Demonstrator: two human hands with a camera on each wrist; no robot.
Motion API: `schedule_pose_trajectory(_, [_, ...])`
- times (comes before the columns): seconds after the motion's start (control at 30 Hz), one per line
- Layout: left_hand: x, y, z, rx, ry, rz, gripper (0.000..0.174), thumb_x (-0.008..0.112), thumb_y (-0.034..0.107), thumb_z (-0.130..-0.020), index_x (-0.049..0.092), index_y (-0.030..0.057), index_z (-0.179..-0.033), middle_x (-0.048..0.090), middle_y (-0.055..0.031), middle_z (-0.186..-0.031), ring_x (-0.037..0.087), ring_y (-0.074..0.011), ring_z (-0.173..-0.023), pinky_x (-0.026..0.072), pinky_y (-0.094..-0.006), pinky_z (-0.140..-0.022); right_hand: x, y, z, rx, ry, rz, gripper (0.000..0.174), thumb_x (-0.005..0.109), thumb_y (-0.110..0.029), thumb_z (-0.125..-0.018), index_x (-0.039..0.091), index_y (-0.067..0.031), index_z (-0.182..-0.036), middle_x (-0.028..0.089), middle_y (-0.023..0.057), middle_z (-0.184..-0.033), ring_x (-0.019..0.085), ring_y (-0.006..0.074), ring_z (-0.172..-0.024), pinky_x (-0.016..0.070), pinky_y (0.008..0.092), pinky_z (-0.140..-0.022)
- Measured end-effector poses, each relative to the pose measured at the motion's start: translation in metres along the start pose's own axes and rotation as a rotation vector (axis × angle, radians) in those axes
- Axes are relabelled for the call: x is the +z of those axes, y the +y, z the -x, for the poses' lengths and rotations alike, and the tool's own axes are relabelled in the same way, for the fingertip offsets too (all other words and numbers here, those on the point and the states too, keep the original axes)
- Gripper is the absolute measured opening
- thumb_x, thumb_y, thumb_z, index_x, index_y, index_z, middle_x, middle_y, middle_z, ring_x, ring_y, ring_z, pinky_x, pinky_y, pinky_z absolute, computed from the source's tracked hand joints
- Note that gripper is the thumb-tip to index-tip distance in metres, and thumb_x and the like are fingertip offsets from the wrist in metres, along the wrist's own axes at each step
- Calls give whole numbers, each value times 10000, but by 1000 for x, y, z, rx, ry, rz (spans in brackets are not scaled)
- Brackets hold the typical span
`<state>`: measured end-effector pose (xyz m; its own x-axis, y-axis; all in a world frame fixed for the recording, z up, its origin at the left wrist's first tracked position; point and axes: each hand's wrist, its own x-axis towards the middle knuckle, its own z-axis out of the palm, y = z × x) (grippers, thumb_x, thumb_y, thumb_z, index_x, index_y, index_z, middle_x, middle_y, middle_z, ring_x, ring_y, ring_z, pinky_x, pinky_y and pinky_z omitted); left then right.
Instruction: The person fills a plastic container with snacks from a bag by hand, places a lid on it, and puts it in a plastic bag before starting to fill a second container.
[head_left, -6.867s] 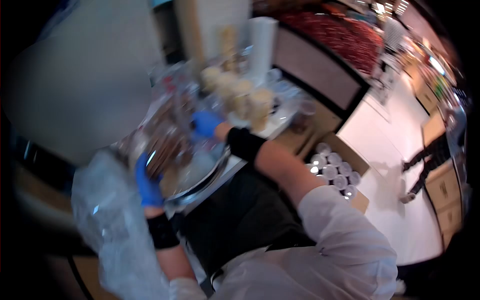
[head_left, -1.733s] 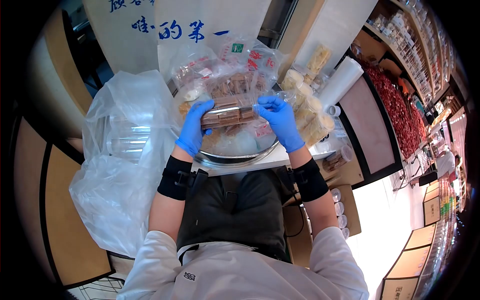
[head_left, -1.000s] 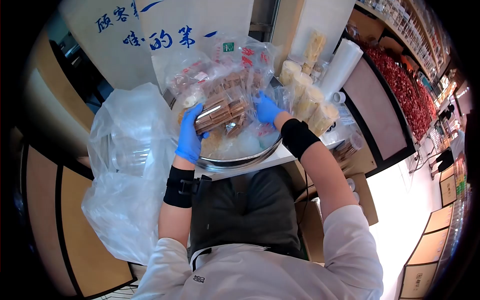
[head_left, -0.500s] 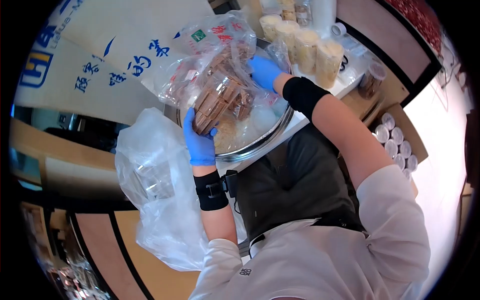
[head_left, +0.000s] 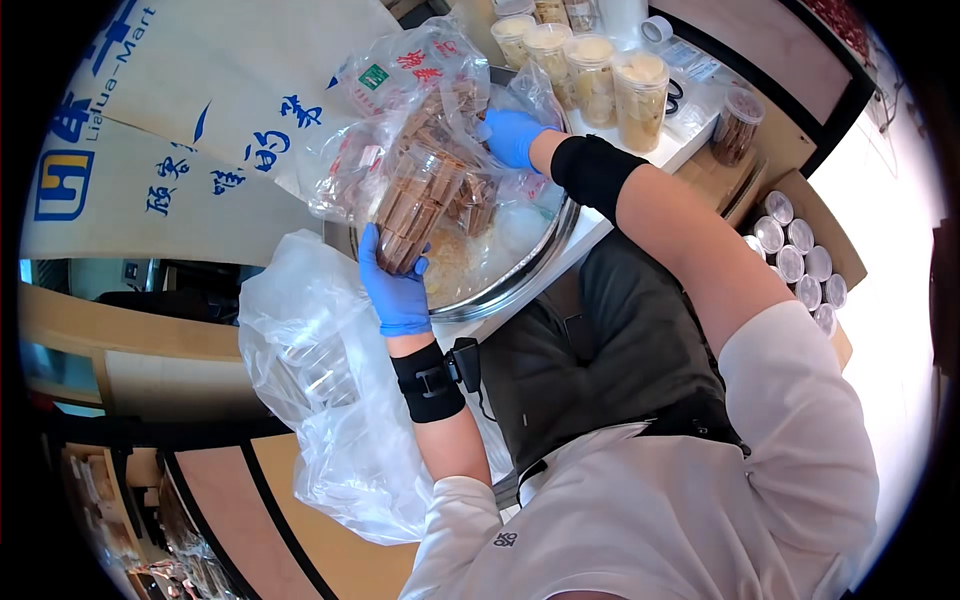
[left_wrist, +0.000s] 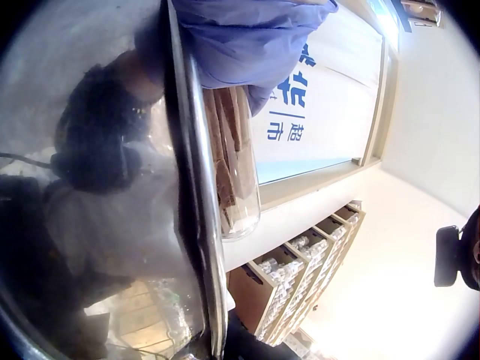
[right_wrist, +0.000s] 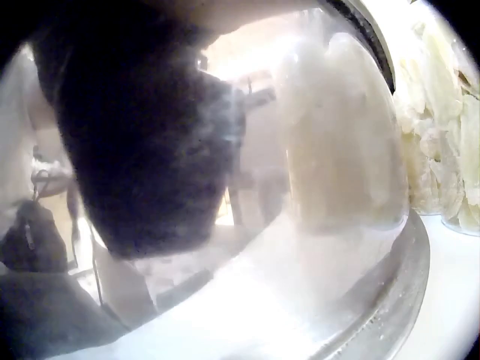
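Note:
My gloved left hand [head_left: 397,290] grips a clear plastic jar [head_left: 420,200] packed with flat brown sticks, tilted over a round steel basin [head_left: 490,308]. The left wrist view shows the jar's end [left_wrist: 234,169] below the blue glove [left_wrist: 240,41], behind the basin's rim [left_wrist: 196,169]. My gloved right hand [head_left: 515,138] reaches into the clear printed bag [head_left: 425,65] in the basin, at the loose brown sticks [head_left: 455,100]. Its fingertips are hidden there, and I cannot tell whether they hold a stick. In the right wrist view the basin's shiny wall [right_wrist: 262,292] fills most of the picture.
Several jars of pale pieces [head_left: 640,100] stand right of the basin, near a tape roll [head_left: 656,30] and black scissors [head_left: 674,96]. A jar of brown sticks [head_left: 738,125] stands at the table's end. Lidded jars [head_left: 790,262] fill a floor carton. A plastic sack [head_left: 330,400] hangs at left.
My right hand has let go of the jar's end and moved into the bag of sticks. The jar has turned from level to steeply tilted in my left hand. The head view has swung round.

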<state>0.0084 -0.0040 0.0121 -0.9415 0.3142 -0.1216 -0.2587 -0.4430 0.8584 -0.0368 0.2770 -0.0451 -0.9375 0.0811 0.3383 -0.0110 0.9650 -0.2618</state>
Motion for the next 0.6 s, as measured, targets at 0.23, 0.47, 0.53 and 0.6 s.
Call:
schedule_pose_trajectory(0.23, [2, 1, 1, 14, -14, -6, 371, 515, 386, -867, 560, 66, -1050, 650, -127, -879, 630, -282, -616, 435, -271, -405, -12, -6, 8, 19, -40, -48, 287, 539, -193, -796, 602, -45, -1033, 623, 192, -1004, 627, 355, -856, 509, 423, -731])
schedule_pose_trajectory(0.47, [3, 1, 1, 16, 0, -21, 373, 556, 378, -846, 564, 69, -1057, 646, -118, -880, 630, -280, -615, 422, -258, -400, -2, 3, 12, -255, -119, 161, 315, 533, -138, -792, 556, -23, -1084, 534, 204, -1117, 578, 371, -952, 485, 407, -801])
schedule_pose_trajectory(0.53, [2, 0, 2, 16, 4, -27, 370, 563, 374, -842, 564, 74, -1059, 645, -113, -886, 630, -279, -615, 419, -254, -399, -1, 5, 13, -252, -73, 151, 316, 537, -128, -783, 561, -18, -1078, 540, 202, -1110, 579, 368, -942, 486, 404, -799])
schedule_pose_trajectory(0.6, [1, 0, 1, 14, -3, -12, 358, 572, 372, -839, 563, 89, -1058, 643, -101, -904, 631, -272, -615, 410, -250, -396, -4, 6, 7, -411, -66, 308, 339, 556, -150, -756, 578, -6, -1062, 550, 196, -1089, 578, 356, -935, 484, 394, -808])
